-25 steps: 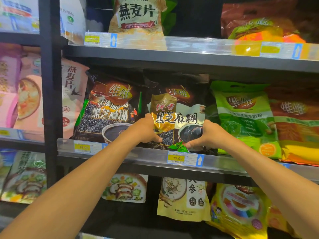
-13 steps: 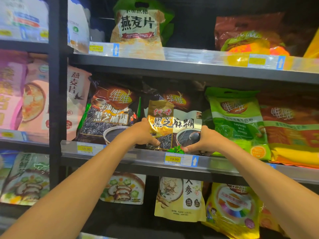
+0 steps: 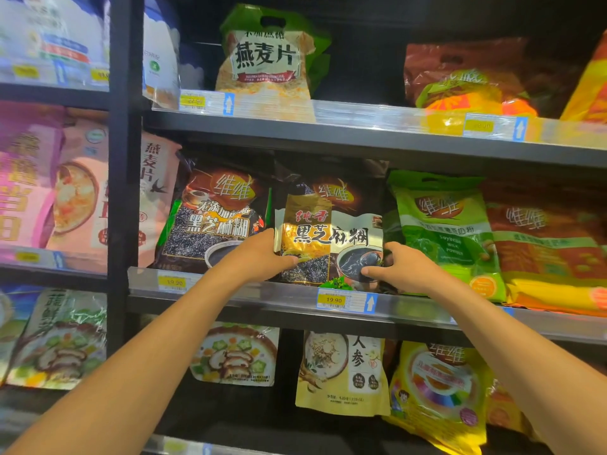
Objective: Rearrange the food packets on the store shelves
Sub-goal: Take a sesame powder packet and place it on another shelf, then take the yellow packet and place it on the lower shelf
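Observation:
A black-and-gold sesame paste packet point(image 3: 331, 231) stands upright on the middle shelf point(image 3: 279, 300). My left hand point(image 3: 262, 257) grips its lower left edge, thumb across the front. My right hand point(image 3: 400, 267) grips its lower right corner, thumb on the printed bowl. To its left stands a second dark sesame packet point(image 3: 213, 218), partly behind my left hand. A green soybean milk powder packet point(image 3: 443, 231) stands just to the right.
An orange-red packet point(image 3: 545, 254) fills the far right of the middle shelf. An oat packet point(image 3: 266, 57) sits on the upper shelf point(image 3: 361, 116). Soup and ginseng packets point(image 3: 341, 372) hang below. A black upright post point(image 3: 123, 159) separates the left bay with pink packets point(image 3: 75, 192).
Both hands stay on the same packet; it appears shifted slightly upward and straighter on the shelf. The camera view has moved closer and a little left.

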The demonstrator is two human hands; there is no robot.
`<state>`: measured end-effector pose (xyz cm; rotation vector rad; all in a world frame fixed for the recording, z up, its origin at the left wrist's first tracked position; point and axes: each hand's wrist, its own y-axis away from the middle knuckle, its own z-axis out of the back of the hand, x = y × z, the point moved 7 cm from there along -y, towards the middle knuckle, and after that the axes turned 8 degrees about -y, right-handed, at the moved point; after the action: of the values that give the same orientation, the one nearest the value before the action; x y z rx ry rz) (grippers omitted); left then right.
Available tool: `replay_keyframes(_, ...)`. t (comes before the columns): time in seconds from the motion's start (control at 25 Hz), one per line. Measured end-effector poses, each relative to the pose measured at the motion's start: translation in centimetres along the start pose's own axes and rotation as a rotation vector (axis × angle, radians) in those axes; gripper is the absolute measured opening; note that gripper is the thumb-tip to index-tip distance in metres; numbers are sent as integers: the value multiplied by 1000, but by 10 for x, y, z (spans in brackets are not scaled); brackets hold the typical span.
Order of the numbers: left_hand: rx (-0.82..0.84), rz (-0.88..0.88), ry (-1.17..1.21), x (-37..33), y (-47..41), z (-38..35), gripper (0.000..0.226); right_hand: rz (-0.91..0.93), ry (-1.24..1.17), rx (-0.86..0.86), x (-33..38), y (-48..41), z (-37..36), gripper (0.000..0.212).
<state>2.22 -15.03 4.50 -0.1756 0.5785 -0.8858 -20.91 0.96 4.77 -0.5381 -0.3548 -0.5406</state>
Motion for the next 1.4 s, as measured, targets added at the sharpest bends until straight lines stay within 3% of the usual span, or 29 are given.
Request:
replay_keyframes(0.16, -52, -32, -42, 5, 18, 7, 66, 23, -24, -79, 5, 21, 3, 54)
replay_keyframes(0.32, -147, -164, -146, 3, 45, 7, 55, 81, -35, -312, 13, 51, 13, 46)
replay_keyframes(0.52, -587, -477, -101, -6, 116, 4, 35, 335, -180, -506, 35, 116, 18, 24)
replay_keyframes(0.6, -652, -577, -50, -4, 148, -16, 29, 427, -191, -547, 40, 151, 8, 19)
replay_keyframes(0.72, -547, -633, 4, 8, 175, -63, 24, 470, -173, -561, 35, 198, -21, 16)
replay_keyframes(0.84, -368, -554, 18, 34, 179, -118, 27, 429, -137, -483, 11, 227, -65, 19)
replay_keyframes(1.08, -7, -279, -3, 79, 171, -215, 43, 134, -133, -295, -58, 251, -144, 27)
replay_keyframes(1.28, 134, -135, 69, 91, 150, -253, 58, -107, -202, -159, -104, 234, -190, 46)
replay_keyframes(1.4, 182, -54, 108, 90, 125, -269, 73, -305, -256, -175, -128, 207, -201, 67)
